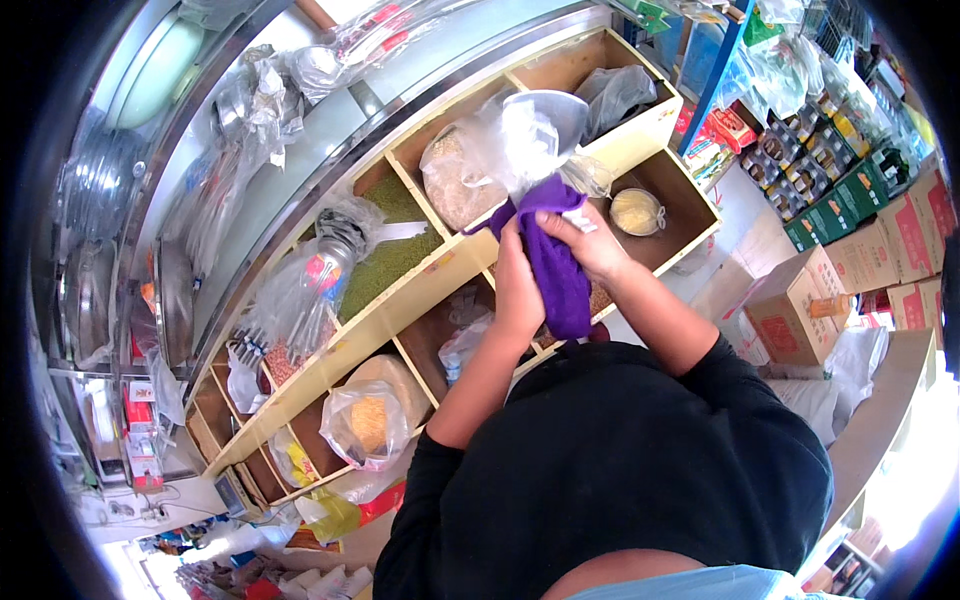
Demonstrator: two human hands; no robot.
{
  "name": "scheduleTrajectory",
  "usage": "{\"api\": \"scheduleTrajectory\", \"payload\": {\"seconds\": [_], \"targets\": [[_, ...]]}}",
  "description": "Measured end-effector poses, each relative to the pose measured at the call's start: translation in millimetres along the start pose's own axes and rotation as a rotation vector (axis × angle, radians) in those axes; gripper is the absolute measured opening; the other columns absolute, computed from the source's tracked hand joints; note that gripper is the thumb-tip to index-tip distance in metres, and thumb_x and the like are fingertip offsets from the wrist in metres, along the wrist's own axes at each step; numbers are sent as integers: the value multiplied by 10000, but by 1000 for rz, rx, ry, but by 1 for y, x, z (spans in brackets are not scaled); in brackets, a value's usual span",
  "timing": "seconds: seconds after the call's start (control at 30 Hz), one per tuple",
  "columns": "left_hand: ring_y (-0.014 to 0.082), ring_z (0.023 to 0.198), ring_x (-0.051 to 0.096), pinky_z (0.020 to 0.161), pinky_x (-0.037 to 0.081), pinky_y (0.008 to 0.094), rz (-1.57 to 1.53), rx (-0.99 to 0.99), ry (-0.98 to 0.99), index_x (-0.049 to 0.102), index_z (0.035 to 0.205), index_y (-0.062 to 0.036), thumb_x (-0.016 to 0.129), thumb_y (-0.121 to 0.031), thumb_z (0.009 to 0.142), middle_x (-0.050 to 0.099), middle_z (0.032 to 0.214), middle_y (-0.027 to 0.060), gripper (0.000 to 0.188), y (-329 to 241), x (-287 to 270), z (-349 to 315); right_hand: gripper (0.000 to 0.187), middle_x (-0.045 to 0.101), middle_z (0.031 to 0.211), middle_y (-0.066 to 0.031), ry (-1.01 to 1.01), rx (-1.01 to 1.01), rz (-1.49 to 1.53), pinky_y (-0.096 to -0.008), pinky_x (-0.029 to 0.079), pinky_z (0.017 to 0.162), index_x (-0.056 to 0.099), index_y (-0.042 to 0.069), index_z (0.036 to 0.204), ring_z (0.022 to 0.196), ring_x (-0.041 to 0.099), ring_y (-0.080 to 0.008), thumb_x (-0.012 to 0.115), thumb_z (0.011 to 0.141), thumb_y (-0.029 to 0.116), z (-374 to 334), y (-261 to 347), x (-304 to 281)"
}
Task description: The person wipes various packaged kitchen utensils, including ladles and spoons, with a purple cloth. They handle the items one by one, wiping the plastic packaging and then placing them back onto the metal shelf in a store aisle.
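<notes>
Both my hands are closed on a purple cloth (560,285), which hangs down toward my chest. My left hand (518,275) grips its left side. My right hand (592,240) presses on it from the right, thumb on top. Just beyond the cloth is a shiny, whitish, bowl-shaped thing (540,125), with clear plastic about it; its lower part is hidden, and I cannot tell whether the cloth is wrapped around it. Beneath them stands a wooden bin rack (445,265) with compartments. A bag of pale grain (460,178) lies to the left of the bowl-shaped thing.
Green beans (390,255) fill one compartment, with bagged utensils (310,280) lying beside them. A small round container of yellow grain (636,212) sits in the right compartment. Metal-edged glass shelving (340,120) runs along the far left. Cardboard boxes (800,310) are stacked at right.
</notes>
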State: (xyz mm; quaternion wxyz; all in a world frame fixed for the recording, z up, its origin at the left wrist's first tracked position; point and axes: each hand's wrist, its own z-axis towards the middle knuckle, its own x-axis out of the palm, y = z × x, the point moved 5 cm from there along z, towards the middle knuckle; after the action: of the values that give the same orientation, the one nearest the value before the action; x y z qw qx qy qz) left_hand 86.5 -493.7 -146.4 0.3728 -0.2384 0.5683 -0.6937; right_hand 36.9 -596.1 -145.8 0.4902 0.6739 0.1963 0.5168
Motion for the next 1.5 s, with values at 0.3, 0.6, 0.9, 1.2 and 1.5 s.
{"api": "scheduleTrajectory", "payload": {"seconds": [0.3, 0.6, 0.9, 1.2, 1.5], "targets": [[202, 951, 603, 835, 466, 329, 95, -78, 234, 449, 1189, 40, 535, -8, 884, 585, 1041, 155, 320, 27, -1, -18, 210, 646, 917, -46, -114, 41, 115, -274, 510, 674, 593, 39, 1075, 770, 621, -140, 600, 907, 165, 7, 21, -24], [234, 872, 611, 720, 530, 363, -955, -437, 347, 460, 1231, -4, 506, -173, 934, 602, 1007, 129, 345, 14, -42, -16, 364, 623, 1050, -38, 275, 61, -644, -309, 445, 883, 530, 20, 1203, 950, 560, -129, 615, 901, 206, -36, 16, -66], [186, 716, 486, 549, 429, 278, -938, -614, 613, 450, 1176, 39, 565, -265, 891, 496, 865, 90, 431, 14, -8, -24, 345, 632, 898, -107, -270, -236, -878, -304, 486, 742, 520, 4, 1134, 826, 606, -181, 586, 895, 243, -75, 91, -131], [200, 742, 544, 615, 458, 292, -669, -731, 855, 467, 1183, 57, 555, -262, 891, 550, 881, 120, 441, 24, 38, -38, 301, 616, 968, -26, -144, -225, -579, -234, 472, 811, 557, 0, 1131, 884, 579, -83, 630, 843, 47, -64, 117, -153], [76, 737, 553, 653, 464, 213, -415, -791, 899, 473, 1271, 24, 487, -202, 963, 600, 929, 29, 382, 36, 40, -41, 165, 494, 733, 2, -632, -172, -846, -232, 391, 624, 570, -5, 918, 689, 427, -58, 493, 947, 138, -122, 87, -256]]}}
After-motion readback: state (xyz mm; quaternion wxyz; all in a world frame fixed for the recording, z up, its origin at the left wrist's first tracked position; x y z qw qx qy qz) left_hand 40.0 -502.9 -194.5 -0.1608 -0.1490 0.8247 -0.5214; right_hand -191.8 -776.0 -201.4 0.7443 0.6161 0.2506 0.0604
